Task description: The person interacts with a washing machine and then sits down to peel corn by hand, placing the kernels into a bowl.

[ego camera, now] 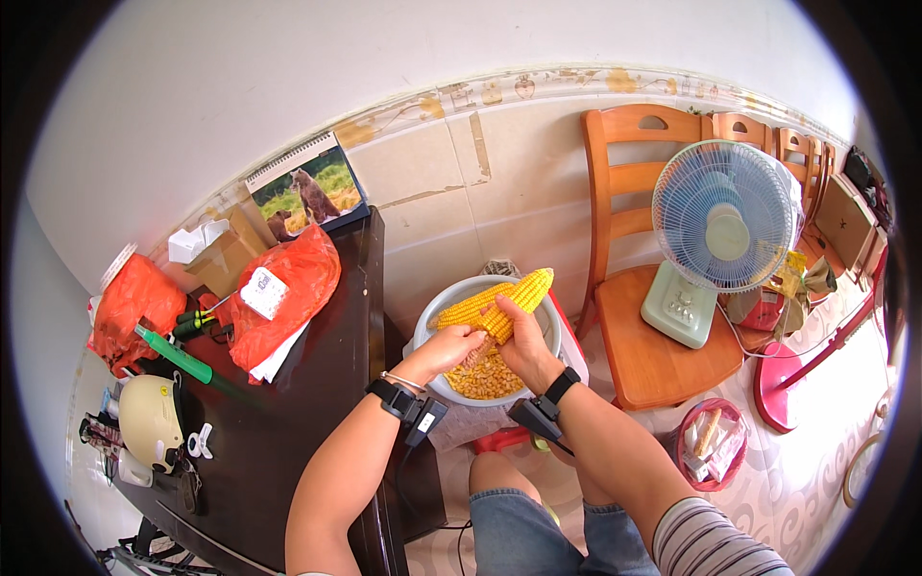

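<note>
My right hand (526, 345) is closed round a yellow corn cob (529, 294), its tip pointing up and right. At its lower left, my left hand (454, 348) has its fingers pressed together beside a brownish, bare-looking cob part (481, 354); whether it grips that part or the yellow cob is hard to see. Both hands are over a pale round basin (425, 317). Another yellow cob (468, 306) lies in the basin behind my hands. Loose corn kernels (486, 378) cover the basin's lower part.
A dark table (288, 432) at left bears red plastic bags (295, 288), a cream helmet (150, 417), a green bottle (176, 356) and a calendar (310, 191). To the right, a table fan (720, 223) stands on a wooden chair (648, 367), near a pink waste basket (681, 461).
</note>
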### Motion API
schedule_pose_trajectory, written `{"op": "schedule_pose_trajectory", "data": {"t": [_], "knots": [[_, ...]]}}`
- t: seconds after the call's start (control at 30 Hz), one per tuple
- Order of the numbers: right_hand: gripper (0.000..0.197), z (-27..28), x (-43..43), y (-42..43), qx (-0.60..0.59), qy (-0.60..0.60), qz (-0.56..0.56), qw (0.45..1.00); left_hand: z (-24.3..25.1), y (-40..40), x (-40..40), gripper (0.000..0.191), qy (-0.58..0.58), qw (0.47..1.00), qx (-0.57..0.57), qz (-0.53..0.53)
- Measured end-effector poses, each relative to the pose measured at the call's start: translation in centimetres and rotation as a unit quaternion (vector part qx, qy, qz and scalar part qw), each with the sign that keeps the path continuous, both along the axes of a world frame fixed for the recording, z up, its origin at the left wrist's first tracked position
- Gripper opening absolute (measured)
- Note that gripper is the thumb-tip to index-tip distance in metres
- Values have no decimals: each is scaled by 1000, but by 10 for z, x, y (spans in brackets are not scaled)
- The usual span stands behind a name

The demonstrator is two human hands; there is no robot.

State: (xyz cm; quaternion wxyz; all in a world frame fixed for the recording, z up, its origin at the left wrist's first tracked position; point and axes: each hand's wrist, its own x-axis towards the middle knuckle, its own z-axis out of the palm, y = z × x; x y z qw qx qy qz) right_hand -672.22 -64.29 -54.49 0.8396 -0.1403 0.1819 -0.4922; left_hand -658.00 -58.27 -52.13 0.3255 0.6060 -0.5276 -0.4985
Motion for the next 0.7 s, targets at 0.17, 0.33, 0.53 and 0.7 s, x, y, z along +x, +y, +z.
{"op": "schedule_pose_trajectory", "data": {"t": [0.17,0.33,0.53,0.7], "knots": [[25,2,1,0,10,-5,9,1000,2,2,0,35,2,1000,-2,13],[24,-1,-1,-2,17,9,-9,1000,33,12,-16,27,-142,983,-84,84],[24,-2,2,-3,17,9,-1,1000,37,12,-16,22,-260,925,-270,52],[25,-6,2,-5,20,2,4,1000,43,13,-21,18,-279,916,-285,48]]}}
